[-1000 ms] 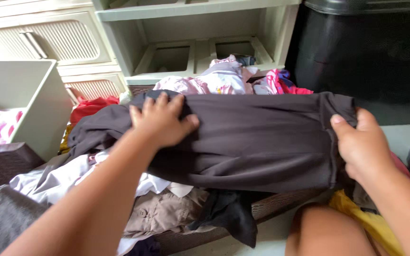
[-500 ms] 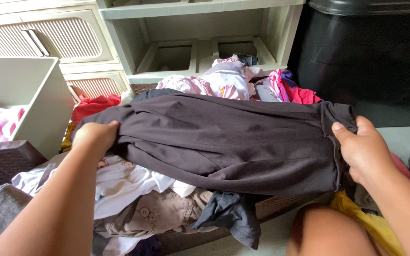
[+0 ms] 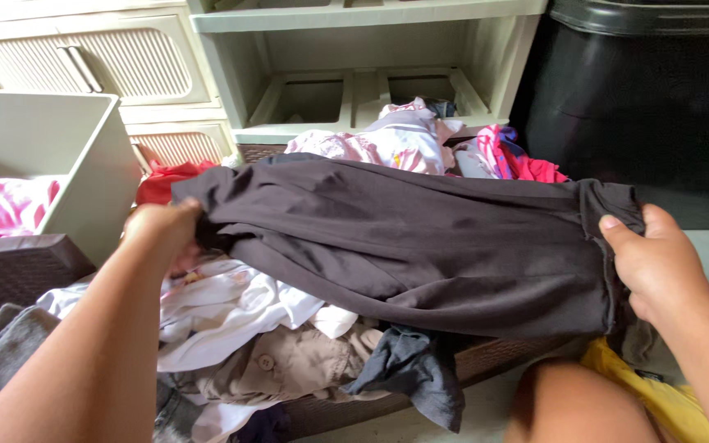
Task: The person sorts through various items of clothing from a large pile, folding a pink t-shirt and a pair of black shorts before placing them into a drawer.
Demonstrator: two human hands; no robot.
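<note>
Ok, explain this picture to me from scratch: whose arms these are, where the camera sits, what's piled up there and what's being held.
There is no machine here. A camera worn on a person's head looks down, so both bare arms are that person's own. The left hand grips one end of a dark grey-brown cloth garment, and the right hand pinches the other end, so it hangs stretched between them. Beneath it lies a heap of mixed clothes: a white shirt, a beige buttoned garment, pink patterned cloth and a yellow piece, resting in a dark woven basket. Behind stand a pale green plastic drawer unit and a black bin.
</note>
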